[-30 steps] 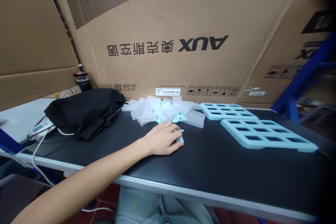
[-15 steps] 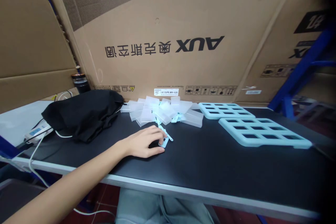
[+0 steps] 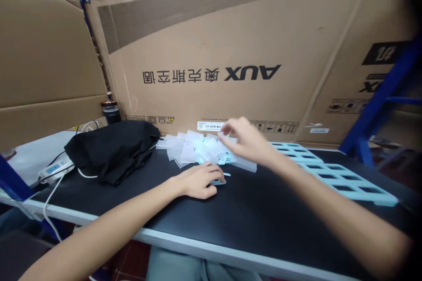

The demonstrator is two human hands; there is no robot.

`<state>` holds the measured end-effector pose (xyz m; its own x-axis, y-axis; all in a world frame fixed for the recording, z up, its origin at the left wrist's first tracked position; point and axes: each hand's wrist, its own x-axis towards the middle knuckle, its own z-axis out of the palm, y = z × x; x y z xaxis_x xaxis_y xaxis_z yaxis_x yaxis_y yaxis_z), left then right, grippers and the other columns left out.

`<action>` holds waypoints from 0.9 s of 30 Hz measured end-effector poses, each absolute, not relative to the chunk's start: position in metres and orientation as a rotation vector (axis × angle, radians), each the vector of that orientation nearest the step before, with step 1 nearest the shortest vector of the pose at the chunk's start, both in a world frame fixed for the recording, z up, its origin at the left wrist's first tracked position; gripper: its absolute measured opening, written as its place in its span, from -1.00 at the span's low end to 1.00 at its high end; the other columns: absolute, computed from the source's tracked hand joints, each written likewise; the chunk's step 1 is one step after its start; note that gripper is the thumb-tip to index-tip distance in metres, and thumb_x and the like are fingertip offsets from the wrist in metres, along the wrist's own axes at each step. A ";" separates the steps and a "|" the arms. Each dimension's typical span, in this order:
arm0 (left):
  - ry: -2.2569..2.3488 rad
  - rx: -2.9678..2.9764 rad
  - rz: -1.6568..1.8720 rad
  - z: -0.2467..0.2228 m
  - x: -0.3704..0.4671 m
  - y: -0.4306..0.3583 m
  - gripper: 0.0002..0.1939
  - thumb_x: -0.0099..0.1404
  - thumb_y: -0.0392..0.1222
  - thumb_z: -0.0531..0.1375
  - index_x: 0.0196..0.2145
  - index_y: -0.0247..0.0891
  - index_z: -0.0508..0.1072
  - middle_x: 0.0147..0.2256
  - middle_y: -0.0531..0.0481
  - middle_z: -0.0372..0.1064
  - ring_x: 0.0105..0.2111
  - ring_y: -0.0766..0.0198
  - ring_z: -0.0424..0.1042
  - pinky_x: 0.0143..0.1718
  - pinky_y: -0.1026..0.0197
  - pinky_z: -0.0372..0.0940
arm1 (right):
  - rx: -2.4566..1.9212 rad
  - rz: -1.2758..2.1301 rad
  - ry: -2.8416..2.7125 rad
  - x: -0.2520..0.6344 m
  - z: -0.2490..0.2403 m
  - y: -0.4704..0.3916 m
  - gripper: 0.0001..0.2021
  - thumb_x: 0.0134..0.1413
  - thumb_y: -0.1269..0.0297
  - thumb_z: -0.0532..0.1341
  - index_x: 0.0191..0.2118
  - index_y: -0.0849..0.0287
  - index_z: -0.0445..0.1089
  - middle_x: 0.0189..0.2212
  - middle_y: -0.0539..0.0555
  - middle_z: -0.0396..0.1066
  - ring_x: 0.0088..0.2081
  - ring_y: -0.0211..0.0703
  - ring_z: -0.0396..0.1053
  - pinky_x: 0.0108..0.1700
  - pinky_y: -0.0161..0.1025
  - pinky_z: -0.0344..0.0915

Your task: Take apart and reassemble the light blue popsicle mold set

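Note:
My left hand (image 3: 199, 181) rests on the black tabletop, its fingers curled over a flat light-blue plastic piece (image 3: 219, 181) that they partly hide. A thin light-blue strip with a hole at its end sticks out past the fingertips. My right hand (image 3: 245, 138), smeared by motion, hovers at the right side of a pile of translucent plastic boxes (image 3: 189, 153). Its thumb and fingers are bent and apart, with nothing visible between them. More small light-blue parts (image 3: 224, 158) lie among the boxes.
Two light-blue grid trays (image 3: 346, 180) lie at the right, partly behind my right forearm. A black cloth (image 3: 114, 149) is heaped at the left beside a white power strip (image 3: 56, 169) with cables. A dark jar (image 3: 111, 112) and a large cardboard sheet (image 3: 198, 39) stand behind.
My right hand has come into view from the right and reached over the boxes. My left hand still covers the light-blue piece, which has turned slightly. The view has tilted up.

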<state>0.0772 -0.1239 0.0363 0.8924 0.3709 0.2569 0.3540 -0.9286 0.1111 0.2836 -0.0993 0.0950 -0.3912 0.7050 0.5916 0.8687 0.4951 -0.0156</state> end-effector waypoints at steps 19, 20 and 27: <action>0.536 2.978 0.569 0.031 0.081 -0.117 -0.71 0.36 -0.13 0.03 -0.03 -0.06 0.45 0.07 -0.01 0.29 0.04 0.18 0.24 0.12 0.11 0.08 | -1.474 -0.046 -2.129 0.280 0.043 -0.059 -0.77 -0.11 0.18 0.21 -0.32 0.20 0.31 -0.31 0.15 0.35 -0.18 -0.02 0.29 -0.13 -0.15 0.22; 0.559 2.964 0.584 0.032 0.080 -0.118 -0.72 0.35 -0.12 0.05 -0.04 -0.05 0.45 0.04 0.00 0.31 0.01 0.17 0.26 0.10 0.10 0.09 | -1.417 -0.011 -2.110 0.284 0.050 -0.063 -0.77 -0.07 0.16 0.19 -0.30 0.19 0.29 -0.30 0.14 0.35 -0.20 -0.06 0.30 -0.14 -0.16 0.22; 0.725 2.683 0.652 0.035 0.068 -0.117 -0.72 0.17 -0.09 0.23 -0.16 -0.19 0.37 -0.20 0.01 0.43 -0.18 0.17 0.34 -0.11 0.10 0.23 | -1.241 0.324 -2.277 0.317 0.110 -0.115 -0.70 0.01 0.03 0.17 -0.20 0.11 0.35 -0.24 0.06 0.40 -0.25 -0.12 0.33 -0.24 -0.22 0.23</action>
